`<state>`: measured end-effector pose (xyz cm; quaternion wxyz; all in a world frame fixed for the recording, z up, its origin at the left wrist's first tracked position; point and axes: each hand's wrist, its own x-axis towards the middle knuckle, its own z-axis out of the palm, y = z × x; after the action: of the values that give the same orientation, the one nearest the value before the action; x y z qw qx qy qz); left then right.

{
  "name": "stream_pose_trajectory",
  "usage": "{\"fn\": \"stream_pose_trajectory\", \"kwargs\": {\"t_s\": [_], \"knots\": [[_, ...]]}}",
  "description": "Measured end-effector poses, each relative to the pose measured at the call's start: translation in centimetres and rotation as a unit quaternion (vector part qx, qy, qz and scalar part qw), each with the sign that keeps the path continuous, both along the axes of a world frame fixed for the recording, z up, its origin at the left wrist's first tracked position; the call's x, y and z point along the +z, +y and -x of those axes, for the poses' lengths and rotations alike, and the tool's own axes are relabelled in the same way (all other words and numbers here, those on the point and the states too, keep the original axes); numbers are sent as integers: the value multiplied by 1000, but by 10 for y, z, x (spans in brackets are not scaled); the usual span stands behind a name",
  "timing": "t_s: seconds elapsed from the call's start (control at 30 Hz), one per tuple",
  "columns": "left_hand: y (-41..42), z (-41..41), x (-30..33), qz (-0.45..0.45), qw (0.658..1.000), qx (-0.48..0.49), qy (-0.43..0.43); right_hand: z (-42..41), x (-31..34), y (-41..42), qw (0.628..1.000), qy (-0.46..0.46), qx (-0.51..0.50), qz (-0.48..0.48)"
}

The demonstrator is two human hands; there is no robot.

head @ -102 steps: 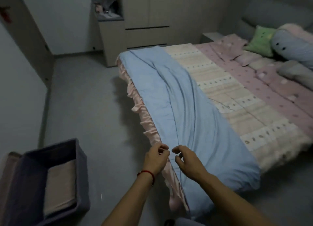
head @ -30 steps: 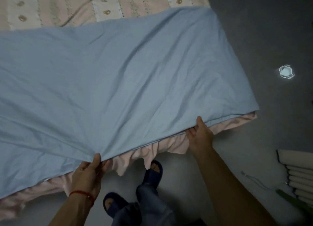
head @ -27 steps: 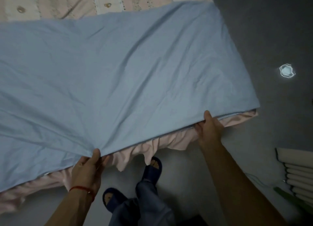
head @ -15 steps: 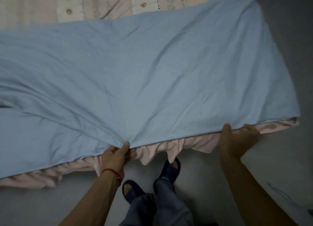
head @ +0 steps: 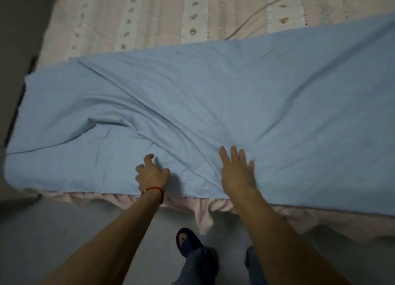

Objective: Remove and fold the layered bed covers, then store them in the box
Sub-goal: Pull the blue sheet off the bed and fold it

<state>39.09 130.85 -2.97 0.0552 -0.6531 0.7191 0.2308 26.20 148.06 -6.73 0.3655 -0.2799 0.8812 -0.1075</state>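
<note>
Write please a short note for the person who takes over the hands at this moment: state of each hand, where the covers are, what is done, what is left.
Left hand: fingers loosely curled on the blue cover, gripping nothing.
Right hand: flat, fingers straight, pressing the blue cover.
The blue cover lies as a long folded band along the near bed edge, wrinkled in the middle, above the pink frill. The patterned cover is spread on the bed behind it.
Done: first lengthwise fold.
Left: smooth, fold shorter, store it, then the other layers. The box is not in view.

Bare forearms, red string bracelet (head: 152,189), seemingly denim trousers (head: 196,265), dark slipper (head: 188,240)
</note>
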Motion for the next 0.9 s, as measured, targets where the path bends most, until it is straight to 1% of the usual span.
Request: {"fn": "stream_pose_trajectory", "kwargs": {"t_s": [0.07, 0.13, 0.17, 0.23, 0.3, 0.37, 0.43, 0.47, 0.53, 0.57, 0.6, 0.67, 0.73, 0.77, 0.83, 0.87, 0.9], "knots": [[-49, -7, -2, -3, 995, -56, -79, 1, -12, -9, 999, -3, -18, -38], [-90, -18, -9, -40, 982, -117, -143, 1, -17, -22, 997, 26, -11, -75], [-104, -20, -11, -80, 971, -155, -162, 1, -20, -25, 995, 44, -4, -94], [-124, -21, -11, -169, 938, -223, -207, -2, -27, -32, 990, 82, 10, -118], [-138, -15, -10, -209, 907, -275, -243, -1, -35, -35, 985, 105, 8, -134], [-153, -12, -12, -244, 890, -300, -243, -2, -39, -42, 982, 107, -6, -157], [-163, -16, -18, -270, 879, -315, -235, -5, -41, -53, 975, 133, -7, -176], [-167, -20, -20, -279, 876, -319, -231, -9, -46, -57, 976, 124, -17, -178], [-165, -20, -26, -282, 876, -328, -213, -10, -53, -50, 972, 104, 3, -209], [-167, -21, -29, -283, 875, -333, -207, -8, -52, -49, 973, 94, 6, -210], [-169, -21, -33, -284, 873, -340, -205, -2, -57, -52, 977, 111, -3, -184], [-170, -23, -39, -288, 869, -343, -209, 4, -52, -48, 980, 37, 9, -196], [-173, -21, -42, -293, 863, -356, -205, 7, -56, -49, 977, 23, -11, -211], [-178, -19, -42, -295, 859, -367, -200, 8, -57, -53, 975, 28, -22, -221], [-181, -19, -40, -310, 851, -380, -186, 7, -58, -53, 962, 100, 21, -252], [-183, -19, -39, -320, 846, -390, -175, 6, -57, -51, 957, 105, 33, -270], [-186, -18, -39, -331, 841, -396, -164, 5, -54, -51, 958, 99, 26, -267]]}}
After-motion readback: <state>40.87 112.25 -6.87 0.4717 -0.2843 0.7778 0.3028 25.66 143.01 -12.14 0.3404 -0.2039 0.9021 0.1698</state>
